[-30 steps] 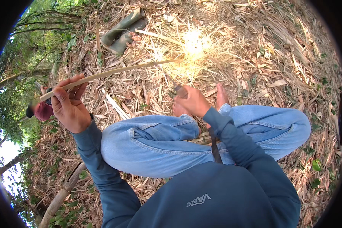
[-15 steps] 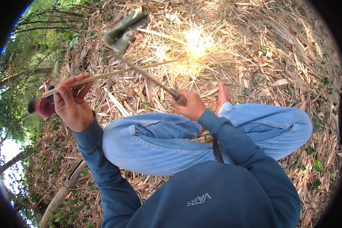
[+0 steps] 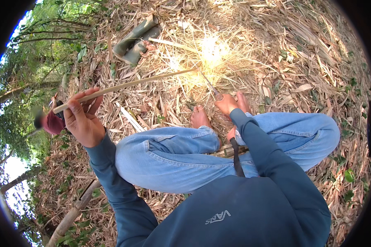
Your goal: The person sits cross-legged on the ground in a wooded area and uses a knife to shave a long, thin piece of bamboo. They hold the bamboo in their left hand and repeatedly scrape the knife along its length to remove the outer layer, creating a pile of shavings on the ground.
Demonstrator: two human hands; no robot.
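Observation:
My left hand (image 3: 85, 119) is closed, thumb against fingers, around the near end of a long pale strip of bamboo (image 3: 140, 81). The strip slants up to the right, its far end over a pile of shavings (image 3: 231, 61). In front of my crossed legs, my right hand (image 3: 226, 104) grips the handle of a knife (image 3: 210, 84). Its thin blade looks edge-on and points away from me. The blade's tip appears at the strip's far end; whether they touch I cannot tell. Bright sunlight washes out part of the shavings.
A pair of green rubber boots (image 3: 137, 39) lies beyond the strip. My bare feet (image 3: 200, 117) and jeans (image 3: 173, 160) are below the knife. Dry leaves (image 3: 309, 53) cover the ground. At left are a person in a dark red top (image 3: 53, 122) and a thick pole (image 3: 72, 216).
My right hand has moved right and farther from me. The knife has swung from crossing the strip's middle to its far end. My left hand has dropped slightly, still holding the bamboo strip.

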